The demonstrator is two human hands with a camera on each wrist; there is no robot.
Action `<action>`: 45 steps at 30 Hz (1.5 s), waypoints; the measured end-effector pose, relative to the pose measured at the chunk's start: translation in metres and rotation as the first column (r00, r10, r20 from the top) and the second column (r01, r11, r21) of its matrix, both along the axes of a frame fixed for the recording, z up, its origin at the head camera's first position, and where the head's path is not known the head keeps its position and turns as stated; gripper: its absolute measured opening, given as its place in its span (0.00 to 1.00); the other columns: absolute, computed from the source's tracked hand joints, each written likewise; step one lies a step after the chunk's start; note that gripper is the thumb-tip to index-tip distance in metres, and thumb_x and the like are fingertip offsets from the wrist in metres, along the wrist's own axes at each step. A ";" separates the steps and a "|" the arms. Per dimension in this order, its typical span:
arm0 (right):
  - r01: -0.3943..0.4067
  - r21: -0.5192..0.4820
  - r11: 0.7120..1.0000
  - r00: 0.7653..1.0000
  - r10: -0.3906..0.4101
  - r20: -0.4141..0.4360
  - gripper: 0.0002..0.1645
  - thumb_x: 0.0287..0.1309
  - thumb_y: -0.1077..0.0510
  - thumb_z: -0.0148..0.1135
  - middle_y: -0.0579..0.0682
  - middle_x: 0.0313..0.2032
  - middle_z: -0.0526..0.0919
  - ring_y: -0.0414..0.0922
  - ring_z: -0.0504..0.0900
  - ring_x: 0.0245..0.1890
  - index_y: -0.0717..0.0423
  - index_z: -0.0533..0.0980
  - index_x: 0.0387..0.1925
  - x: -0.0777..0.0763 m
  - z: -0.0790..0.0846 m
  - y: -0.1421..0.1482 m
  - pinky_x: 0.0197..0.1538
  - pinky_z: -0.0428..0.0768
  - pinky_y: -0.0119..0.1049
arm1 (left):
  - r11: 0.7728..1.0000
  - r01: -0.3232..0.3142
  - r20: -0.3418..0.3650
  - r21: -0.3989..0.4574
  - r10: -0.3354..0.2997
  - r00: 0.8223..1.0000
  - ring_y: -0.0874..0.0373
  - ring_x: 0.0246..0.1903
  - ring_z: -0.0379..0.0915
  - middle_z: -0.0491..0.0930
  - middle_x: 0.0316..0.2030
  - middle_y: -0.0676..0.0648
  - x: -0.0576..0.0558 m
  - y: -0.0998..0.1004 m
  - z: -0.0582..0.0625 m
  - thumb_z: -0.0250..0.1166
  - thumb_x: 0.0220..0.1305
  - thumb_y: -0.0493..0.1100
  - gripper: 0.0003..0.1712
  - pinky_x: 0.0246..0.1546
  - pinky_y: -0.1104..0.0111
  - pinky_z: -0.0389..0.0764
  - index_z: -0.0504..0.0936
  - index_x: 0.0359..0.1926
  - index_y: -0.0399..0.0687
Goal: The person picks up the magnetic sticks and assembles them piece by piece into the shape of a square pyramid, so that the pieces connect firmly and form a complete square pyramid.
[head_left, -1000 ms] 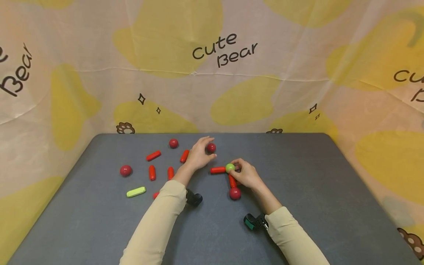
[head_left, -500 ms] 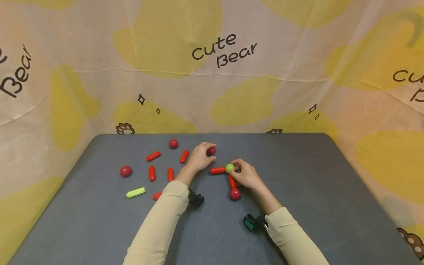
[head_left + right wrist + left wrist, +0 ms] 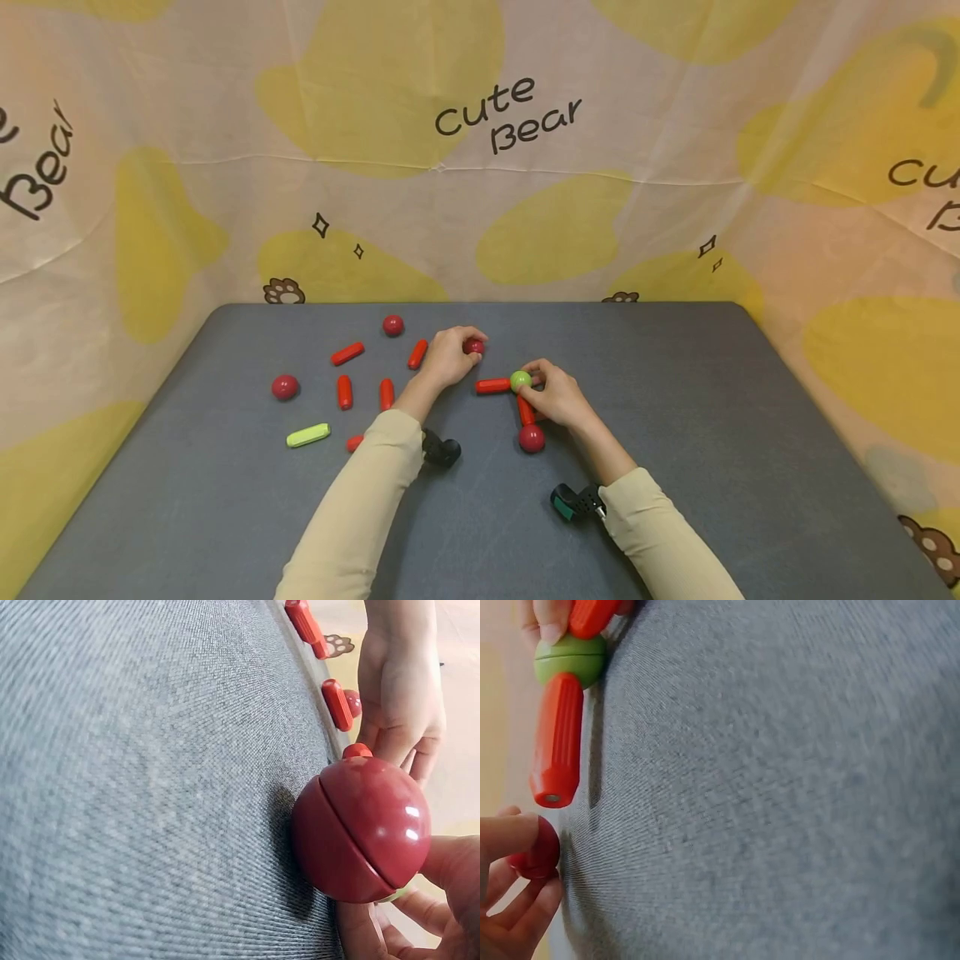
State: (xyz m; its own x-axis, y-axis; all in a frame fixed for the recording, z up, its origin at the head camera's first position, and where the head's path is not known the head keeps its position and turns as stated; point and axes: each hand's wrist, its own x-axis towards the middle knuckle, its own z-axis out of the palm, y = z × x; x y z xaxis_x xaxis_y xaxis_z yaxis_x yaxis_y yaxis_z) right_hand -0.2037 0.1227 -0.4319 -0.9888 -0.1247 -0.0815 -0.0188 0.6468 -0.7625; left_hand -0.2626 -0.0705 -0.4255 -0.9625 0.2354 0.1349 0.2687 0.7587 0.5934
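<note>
My left hand [image 3: 447, 358] pinches a dark red ball [image 3: 541, 851] between thumb and fingers, close over the table. To its right, my right hand [image 3: 558, 394] grips a light green ball [image 3: 521, 381] that joins two red magnetic rods. One red rod [image 3: 492, 386] points left, and its bare end with a small metal disc [image 3: 552, 797] faces the left hand's ball across a gap. The other rod [image 3: 527, 410] runs toward me and ends in a second dark red ball [image 3: 367, 832], which hides part of the right hand in the right wrist view.
Left of the hands lie several loose red rods [image 3: 344, 392], a yellow-green rod [image 3: 308, 435] and two dark red balls [image 3: 285, 387]. One more red rod [image 3: 355, 443] is partly hidden by the left sleeve. A patterned cloth [image 3: 555, 225] stands behind the grey table [image 3: 750, 433].
The left hand's fingers have gone from spread around the red ball to pinching it, and the ball has moved slightly toward me and left. The right hand holds still.
</note>
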 end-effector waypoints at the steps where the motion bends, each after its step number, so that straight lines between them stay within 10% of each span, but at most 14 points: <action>1: 0.001 -0.001 1.000 1.000 -0.001 0.001 0.19 0.54 0.57 0.62 0.55 0.37 0.79 0.45 0.75 0.30 0.58 0.73 0.48 0.000 0.000 0.000 0.27 0.73 0.33 | 1.000 0.003 -0.003 0.003 -0.003 1.000 0.49 0.48 0.74 0.80 0.47 0.45 0.001 -0.001 0.000 0.65 0.54 0.36 0.15 0.48 0.60 0.74 0.82 0.45 0.49; 26: 0.012 0.026 1.000 0.999 -0.011 -0.052 0.19 0.53 0.57 0.63 0.55 0.36 0.79 0.46 0.75 0.32 0.60 0.73 0.47 0.002 -0.001 -0.002 0.31 0.72 0.34 | 1.000 0.014 -0.017 -0.009 -0.014 1.000 0.54 0.35 0.74 0.80 0.42 0.45 0.036 -0.026 0.016 0.69 0.49 0.40 0.18 0.38 0.61 0.73 0.82 0.44 0.47; 45: 0.017 0.027 0.999 0.999 -0.016 -0.038 0.19 0.53 0.57 0.62 0.55 0.36 0.79 0.46 0.75 0.32 0.60 0.73 0.47 0.002 0.002 -0.003 0.31 0.73 0.33 | 0.990 0.009 0.096 0.138 -0.023 0.995 0.60 0.29 0.78 0.83 0.31 0.48 0.052 -0.029 0.007 0.70 0.48 0.37 0.15 0.32 0.68 0.76 0.82 0.40 0.43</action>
